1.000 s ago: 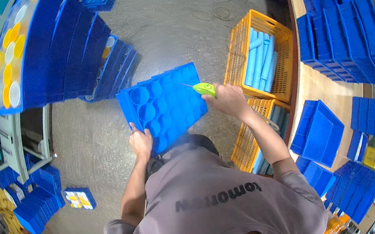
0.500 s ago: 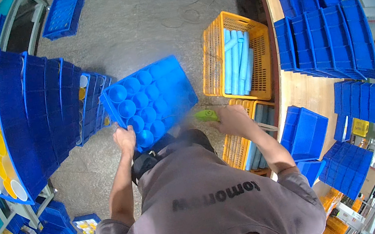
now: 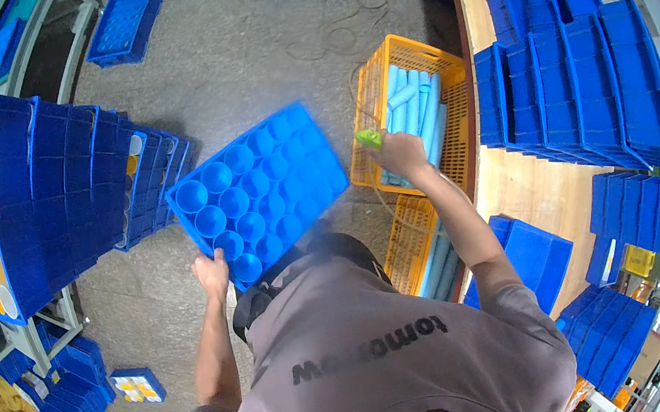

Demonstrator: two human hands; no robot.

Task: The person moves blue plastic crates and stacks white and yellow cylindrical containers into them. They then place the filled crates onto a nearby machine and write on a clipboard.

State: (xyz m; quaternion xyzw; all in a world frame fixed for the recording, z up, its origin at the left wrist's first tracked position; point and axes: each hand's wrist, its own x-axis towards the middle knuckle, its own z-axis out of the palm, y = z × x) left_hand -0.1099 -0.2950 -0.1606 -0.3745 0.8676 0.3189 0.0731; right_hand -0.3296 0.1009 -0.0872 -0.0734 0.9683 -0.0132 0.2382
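Note:
In front of my body a blue plastic crate [image 3: 328, 173] is held tilted, with rows of round light-blue cups [image 3: 211, 220] facing up in it. My left hand [image 3: 212, 273] grips its near left corner, thumb over the rim and fingers mostly out of sight. To the right of the crate, my right hand [image 3: 402, 154] is closed round a bright green tool [image 3: 370, 140] that looks like an air blow gun. A thin hose hangs below this hand. The tool is apart from the crate, and its tip is hard to make out.
Tall stacked blue crates [image 3: 71, 190] with white and yellow cups stand at my left. On the right, a yellow basket [image 3: 456, 120] of light-blue tubes stands beside a wooden bench [image 3: 520, 181] bearing stacked blue crates. A loose hose [image 3: 336, 41] lies on the floor ahead.
My right hand with the green tool has moved up and away from the crate's near side, over the yellow basket's edge. The crate has shifted slightly left, still in my left hand.

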